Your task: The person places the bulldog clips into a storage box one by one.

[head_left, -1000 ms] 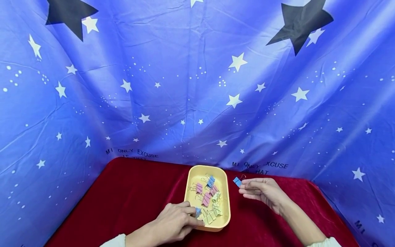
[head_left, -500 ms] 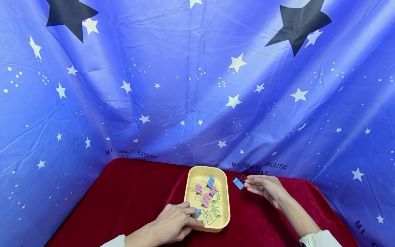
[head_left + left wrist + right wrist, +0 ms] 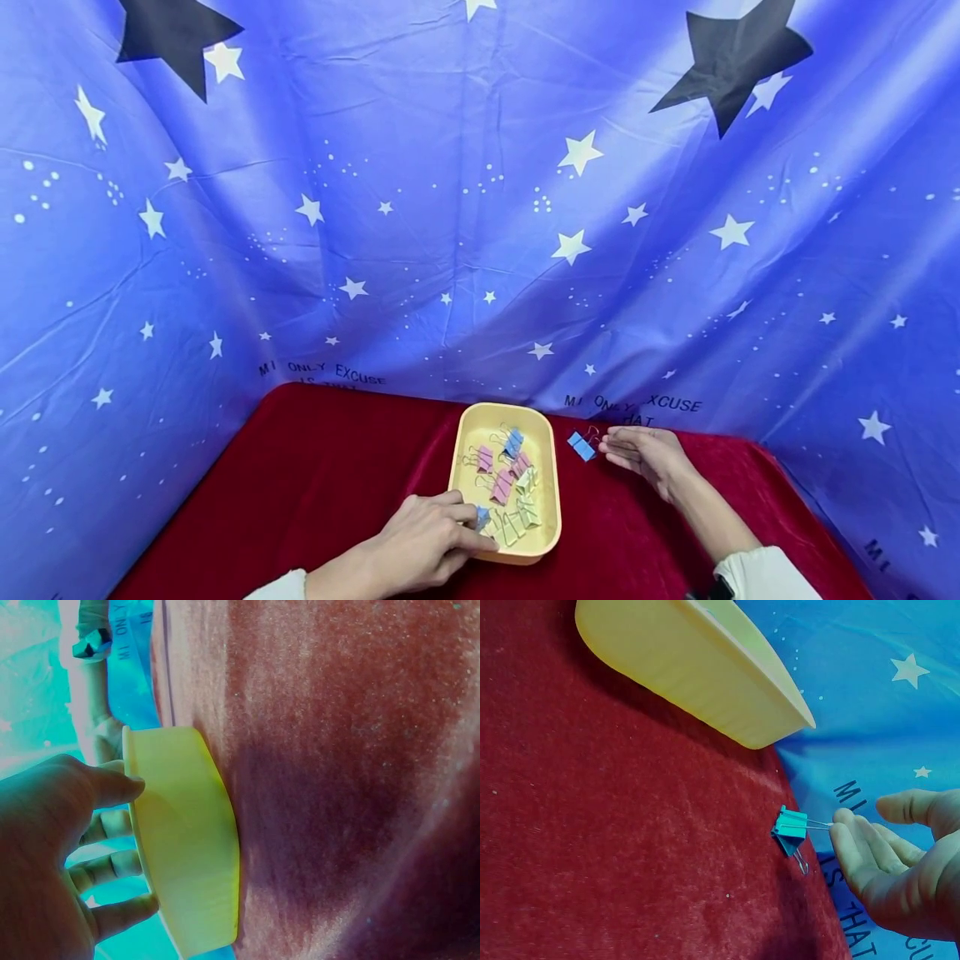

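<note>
A blue binder clip [image 3: 582, 446] lies on the red cloth to the right of a yellow plastic box [image 3: 556, 508]. Just right of it is my right hand [image 3: 651, 460], its fingers extended and the thumb apart. In the right wrist view, the fingertips are at the wire handle of the clip [image 3: 791, 825]; whether they touch it I cannot tell. My left hand [image 3: 427, 533] grips the box's near left rim, thumb outside and fingers over the edge, as the left wrist view shows. Inside the box are several pink binder clips [image 3: 501, 486], pale yellow ones [image 3: 512, 527] and blue ones [image 3: 513, 442].
Dark red velvet cloth [image 3: 300, 475] covers the table. A blue curtain [image 3: 420, 250] printed with stars and lettering hangs behind it and at both sides, close to the table's back edge.
My right hand has drawn back to the right and let go of the blue binder clip, which stays on the cloth. The left hand and the box have not moved.
</note>
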`<state>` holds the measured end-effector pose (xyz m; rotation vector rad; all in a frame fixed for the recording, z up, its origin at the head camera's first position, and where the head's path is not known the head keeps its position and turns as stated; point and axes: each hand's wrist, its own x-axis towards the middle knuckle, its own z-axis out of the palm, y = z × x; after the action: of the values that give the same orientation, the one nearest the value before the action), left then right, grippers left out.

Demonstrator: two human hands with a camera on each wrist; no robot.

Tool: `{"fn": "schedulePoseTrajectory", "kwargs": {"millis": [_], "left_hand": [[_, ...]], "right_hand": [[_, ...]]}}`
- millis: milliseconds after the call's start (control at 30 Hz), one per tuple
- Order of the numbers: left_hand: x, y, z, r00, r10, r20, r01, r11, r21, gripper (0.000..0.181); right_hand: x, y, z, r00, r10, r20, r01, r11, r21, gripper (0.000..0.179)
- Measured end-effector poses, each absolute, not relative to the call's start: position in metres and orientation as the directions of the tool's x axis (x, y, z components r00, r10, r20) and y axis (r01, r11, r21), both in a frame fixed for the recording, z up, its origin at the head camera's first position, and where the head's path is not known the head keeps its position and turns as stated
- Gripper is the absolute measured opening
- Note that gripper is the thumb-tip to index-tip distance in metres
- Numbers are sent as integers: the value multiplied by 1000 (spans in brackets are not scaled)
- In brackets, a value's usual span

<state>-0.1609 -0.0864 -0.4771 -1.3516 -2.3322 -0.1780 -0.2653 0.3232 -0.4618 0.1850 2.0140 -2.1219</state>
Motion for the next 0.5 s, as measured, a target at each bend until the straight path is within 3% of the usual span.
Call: {"fn": "schedulePoseTrajectory", "kwargs": {"millis": [167, 500], "left_hand": [[-161, -87, -476, -434, 792, 429, 849, 519, -99, 42], [-160, -86, -476, -442, 794, 418, 847, 523, -98, 42]], "right_hand": [[-275, 322, -464, -975, -23, -223, 223, -42, -974, 22], [-289, 315, -471, -973, 19, -232, 232, 13, -973, 51]]}}
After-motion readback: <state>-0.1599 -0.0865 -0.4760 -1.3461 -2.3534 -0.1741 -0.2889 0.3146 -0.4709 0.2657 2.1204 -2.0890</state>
